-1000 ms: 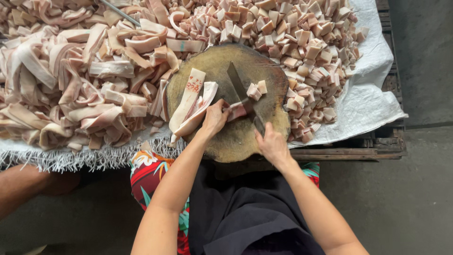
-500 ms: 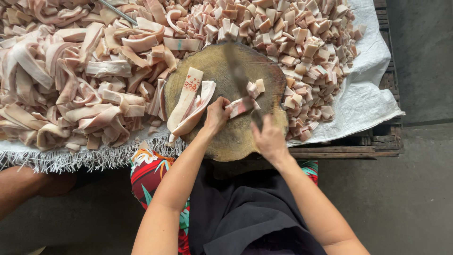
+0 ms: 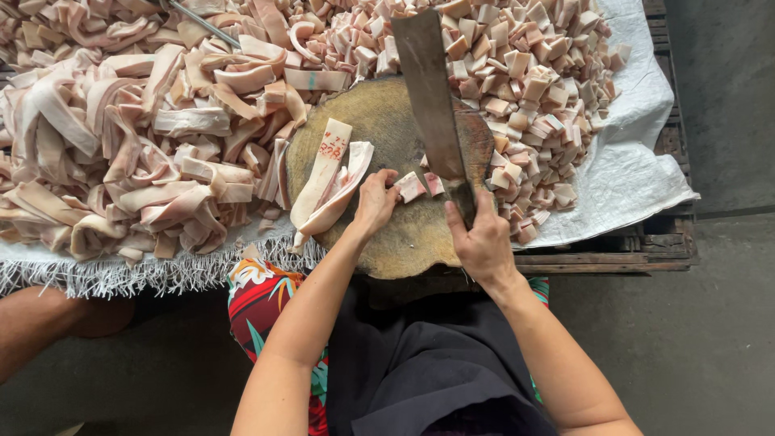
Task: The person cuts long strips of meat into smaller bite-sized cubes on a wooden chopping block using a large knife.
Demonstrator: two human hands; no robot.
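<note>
My right hand (image 3: 482,241) grips the handle of a large cleaver (image 3: 429,97), whose broad blade is raised over the round wooden chopping block (image 3: 387,121). My left hand (image 3: 374,200) rests on the block and pinches the end of a pale pork-skin strip (image 3: 409,186), with small cut pieces just beside the blade. Two long strips (image 3: 327,179) lie across the block's left side, one marked with red stamping.
A heap of long uncut strips (image 3: 137,137) covers the white woven sheet (image 3: 638,173) to the left. A pile of cut cubes (image 3: 533,89) lies to the right. A wooden pallet (image 3: 638,246) is underneath. Another person's arm (image 3: 48,323) shows at the lower left.
The cleaver has swung up from lying low on the block to a raised position. My left hand still holds the strip end in the same spot.
</note>
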